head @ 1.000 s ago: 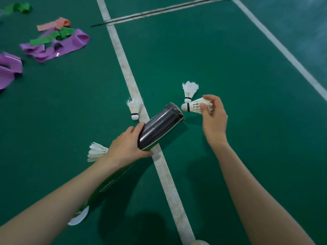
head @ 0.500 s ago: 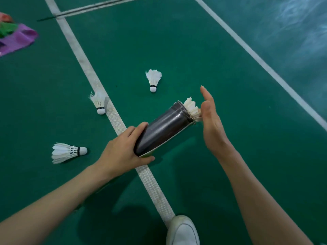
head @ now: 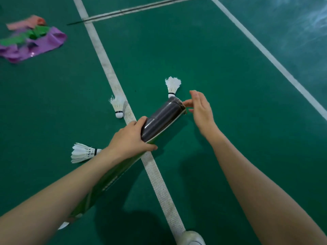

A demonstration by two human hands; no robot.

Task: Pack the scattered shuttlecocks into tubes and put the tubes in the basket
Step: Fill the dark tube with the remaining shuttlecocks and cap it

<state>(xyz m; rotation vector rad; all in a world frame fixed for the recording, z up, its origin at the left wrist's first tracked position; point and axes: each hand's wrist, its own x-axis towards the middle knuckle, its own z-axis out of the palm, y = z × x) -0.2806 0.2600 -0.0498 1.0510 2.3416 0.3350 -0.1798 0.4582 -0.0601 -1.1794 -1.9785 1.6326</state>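
A dark green sports court floor (head: 221, 85) is filling the view. A white textured tape line (head: 106, 61) is running diagonally down it, and a thinner white painted line (head: 261, 50) is crossing the upper right. A thin dark strip (head: 134, 10) is lying across the top. At upper left, crumpled purple (head: 44, 45), green (head: 35, 32) and pink plastic bands (head: 24, 23) are lying heaped together. A white shoe toe (head: 192, 237) is showing at the bottom edge.
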